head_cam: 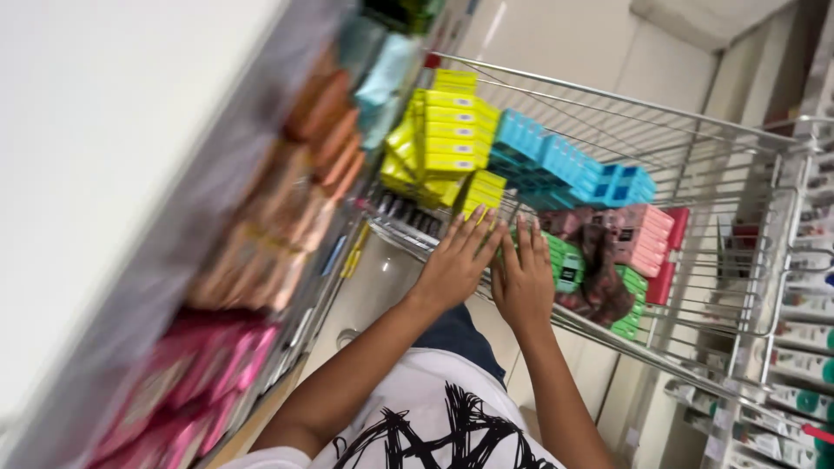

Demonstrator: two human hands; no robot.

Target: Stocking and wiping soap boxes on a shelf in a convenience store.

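Item: wire shopping trolley (pixel 695 139), metal, seen tilted from above in a shop aisle; part-loaded with small boxed goods sorted by colour

Contents, far to near: yellow boxes (pixel 447 143) stacked at the far left corner; blue boxes (pixel 565 165) in a row beside them; pink boxes (pixel 643 234) to the right; green boxes (pixel 565 260) nearest the hands, with a dark brownish bundle (pixel 604 278) lying across them

Left hand (pixel 456 260): fingers spread and extended, palm down, at the trolley's near rim, fingertips reaching toward the lower yellow boxes; holds nothing

Right hand (pixel 524 282): fingers straight and close together, palm down, over the near rim just beside the green boxes; nothing pinched. Whether either palm rests on the wire or hovers just above it cannot be told

Step in hand, as judged: both hands going into the basket toward the stock, before any pick

Next move calls for: a curl of the fingers round one box edge, likely green for the right hand or yellow for the left, lifting clear of the neighbours without toppling the stacks

Position of goods relative to grip: just ahead of and below the fingertips, inside the basket

Surroundings: blurred shelf (pixel 287 200) at left with orange and pink packets; further racks (pixel 808 260) of small bottles at right; pale tiled floor (pixel 565 35)
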